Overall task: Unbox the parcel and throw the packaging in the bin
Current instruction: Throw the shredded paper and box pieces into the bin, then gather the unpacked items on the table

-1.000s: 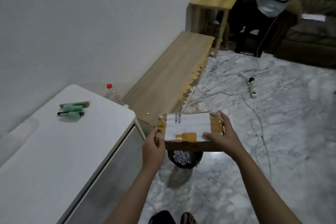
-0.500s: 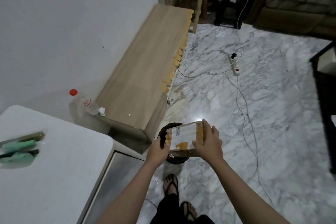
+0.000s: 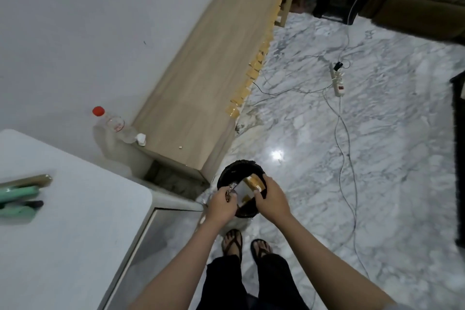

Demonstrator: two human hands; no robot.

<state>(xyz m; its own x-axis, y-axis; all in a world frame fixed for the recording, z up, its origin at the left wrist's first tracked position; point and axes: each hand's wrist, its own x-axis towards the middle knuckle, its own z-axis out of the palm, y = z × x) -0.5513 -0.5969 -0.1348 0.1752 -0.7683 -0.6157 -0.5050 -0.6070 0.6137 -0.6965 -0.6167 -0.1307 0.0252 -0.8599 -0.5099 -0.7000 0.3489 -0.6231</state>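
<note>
Both hands have come down, and the box [image 3: 247, 189] now sits in the mouth of the black bin [image 3: 226, 173]. Left hand [image 3: 222, 205] and right hand [image 3: 270, 195] each grip one side. It looks light and stiff; holding its edges works best.

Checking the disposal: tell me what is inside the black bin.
The taped cardboard parcel box sits tilted in the black bin, held by both hands. The box and hands cover anything beneath.
</note>
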